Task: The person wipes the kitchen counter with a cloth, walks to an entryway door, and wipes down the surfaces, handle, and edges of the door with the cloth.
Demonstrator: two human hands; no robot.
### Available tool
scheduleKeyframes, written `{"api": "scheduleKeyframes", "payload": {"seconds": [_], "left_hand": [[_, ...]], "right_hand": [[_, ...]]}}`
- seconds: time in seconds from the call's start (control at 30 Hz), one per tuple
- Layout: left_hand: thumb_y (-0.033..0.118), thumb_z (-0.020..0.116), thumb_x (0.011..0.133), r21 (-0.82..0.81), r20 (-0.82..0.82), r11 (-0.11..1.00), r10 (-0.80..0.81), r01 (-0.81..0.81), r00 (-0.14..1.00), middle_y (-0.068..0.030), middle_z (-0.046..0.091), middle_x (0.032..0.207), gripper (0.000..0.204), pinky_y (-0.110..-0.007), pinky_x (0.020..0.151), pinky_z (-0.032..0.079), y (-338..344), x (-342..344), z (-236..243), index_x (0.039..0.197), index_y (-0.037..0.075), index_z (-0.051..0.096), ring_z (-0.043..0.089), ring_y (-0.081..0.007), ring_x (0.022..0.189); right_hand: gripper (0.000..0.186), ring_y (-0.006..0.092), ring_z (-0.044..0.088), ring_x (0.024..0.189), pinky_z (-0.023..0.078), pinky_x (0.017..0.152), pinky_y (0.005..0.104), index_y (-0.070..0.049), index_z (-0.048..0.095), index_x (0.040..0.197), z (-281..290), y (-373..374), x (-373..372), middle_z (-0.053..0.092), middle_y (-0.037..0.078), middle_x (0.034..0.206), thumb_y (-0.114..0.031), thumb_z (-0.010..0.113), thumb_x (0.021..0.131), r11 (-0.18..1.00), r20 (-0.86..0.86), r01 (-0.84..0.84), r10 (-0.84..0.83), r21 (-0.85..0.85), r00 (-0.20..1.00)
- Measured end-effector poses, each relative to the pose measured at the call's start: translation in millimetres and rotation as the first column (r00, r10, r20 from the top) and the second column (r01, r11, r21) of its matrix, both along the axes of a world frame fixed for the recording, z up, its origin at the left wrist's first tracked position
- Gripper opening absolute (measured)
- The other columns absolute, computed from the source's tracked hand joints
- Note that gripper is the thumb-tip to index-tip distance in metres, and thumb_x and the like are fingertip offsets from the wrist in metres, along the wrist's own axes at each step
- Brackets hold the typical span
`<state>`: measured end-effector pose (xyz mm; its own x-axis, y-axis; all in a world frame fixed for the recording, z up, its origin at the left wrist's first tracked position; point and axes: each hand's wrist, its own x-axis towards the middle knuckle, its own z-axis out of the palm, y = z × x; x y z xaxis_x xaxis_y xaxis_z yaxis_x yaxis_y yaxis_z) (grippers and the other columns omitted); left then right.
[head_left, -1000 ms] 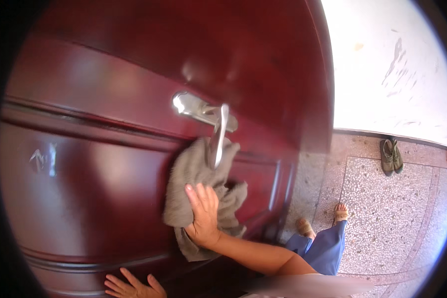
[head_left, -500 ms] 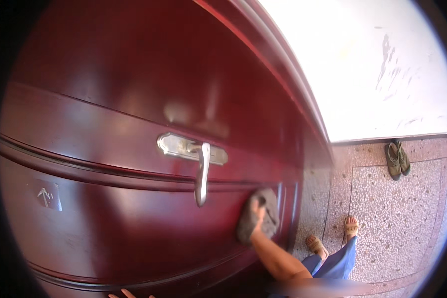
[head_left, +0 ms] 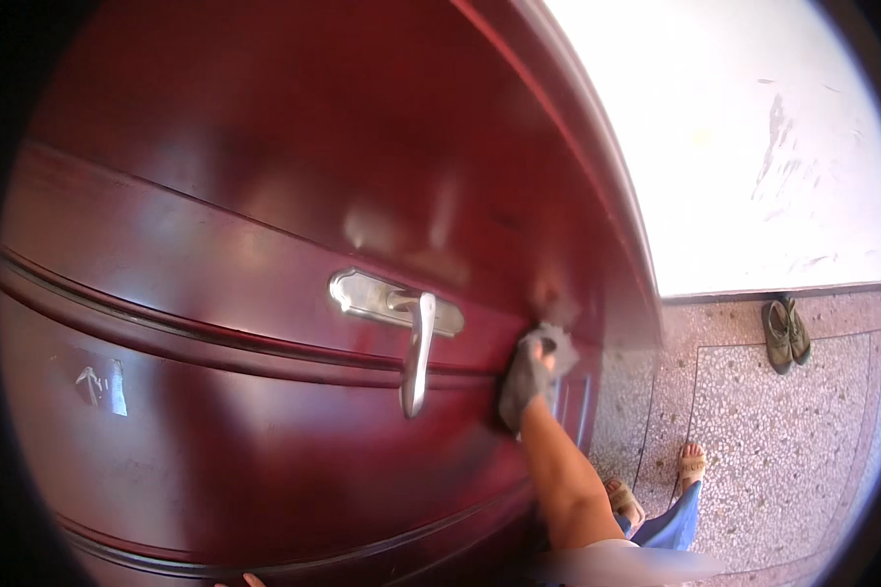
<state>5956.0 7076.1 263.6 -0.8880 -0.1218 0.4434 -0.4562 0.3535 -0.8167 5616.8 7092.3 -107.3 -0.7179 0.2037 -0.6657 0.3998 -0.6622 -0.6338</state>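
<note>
A dark red panelled door fills most of the view. My right hand is closed on a grey cloth, which is pressed against the door. The cloth lies to the right of a silver lever handle on its long backplate. Part of the hand is hidden by the cloth. Of my left hand only fingertips show at the lower edge, apart and against the door; the rest is out of view.
A small sticker is on the door at the left. My sandalled feet stand on the speckled floor. A pair of olive shoes lies by the scuffed white wall.
My right hand has moved the cloth up the picture and slightly right across the door. The left hand shows less at the lower edge. The view has shifted slightly.
</note>
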Motion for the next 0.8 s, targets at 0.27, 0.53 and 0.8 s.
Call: {"api": "scheduleKeyframes", "payload": {"seconds": [0.27,0.53,0.8], "left_hand": [[0.054,0.041,0.084,0.015,0.011,0.999,0.045,-0.045,0.999,-0.029,0.011,0.142,0.069,-0.069,0.097,0.004,5.3,-4.0,0.6,0.138,0.013,0.028,0.011,-0.0499,0.129],[0.051,0.046,0.082,0.02,-0.016,0.999,0.046,-0.045,0.999,-0.031,0.012,0.14,0.069,-0.068,0.097,0.007,12.3,-10.3,-5.4,0.138,0.013,0.029,0.011,-0.0513,0.128],[0.056,0.035,0.086,0.033,0.004,0.999,-0.023,0.023,1.0,-0.0255,0.008,0.144,0.068,-0.069,0.096,0.007,6.7,-14.5,-7.7,0.137,0.013,0.031,0.008,-0.0492,0.13]], "right_hand": [[0.06,0.0376,0.034,0.12,0.025,0.101,0.0436,0.005,0.034,0.127,129.7,-23.6,32.9,0.039,0.022,0.128,-0.015,0.055,0.074,0.874,-0.492,0.05,0.224,0.483,0.841],[0.059,0.0365,0.051,0.103,0.038,0.091,0.0376,0.006,0.034,0.126,-53.1,-19.5,20.8,0.049,0.027,0.115,-0.029,0.052,0.083,0.967,0.106,-0.139,0.119,0.211,0.987],[0.06,0.0351,0.047,0.111,0.036,0.094,0.0375,0.005,0.035,0.127,-101.9,-56.6,148.6,0.05,0.019,0.12,-0.038,0.047,0.087,-0.18,0.483,-0.611,0.79,0.771,0.376]]}}
